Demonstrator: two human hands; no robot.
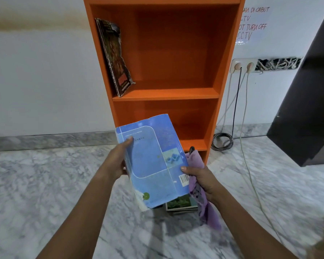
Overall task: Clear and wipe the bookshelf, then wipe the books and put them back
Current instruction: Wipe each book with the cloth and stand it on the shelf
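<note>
The blue book (153, 161) is held in the air just below the middle of the view, in front of the lowest compartment of the orange bookshelf (166, 94), with its cover turned to the camera and its top tilted toward 11 o'clock. The left hand (118, 159) grips it at the 9 o'clock edge. The thumb lies on the cover and the other fingers are hidden behind the book. The right hand (200, 178) holds the 4 o'clock edge with the thumb pressed on the cover near a barcode. The purple cloth (204, 202) is caught in this same hand, one end sticking up behind the book and the other hanging down toward 5 o'clock; how its fingers lie behind I cannot tell. The small print on the cover is too blurred to read. On the middle shelf, at 11 o'clock, one dark book (114, 57) leans against the left wall of the shelf, with its lower corner worn and curled. The top of the bookshelf is cut off by the frame. Under the blue book, at 6 o'clock, a stack of books (180, 202) lies on the marble floor (45, 184) — only a green corner of it shows. At 2 o'clock a wall socket (243, 66) has two plugs, and the cables (236, 101) run down to a coil on the floor. Above it a handwritten notice (252, 25) is half covered by the shelf. A dark cabinet (307, 90) enters from 3 o'clock, mostly out of frame.
</note>
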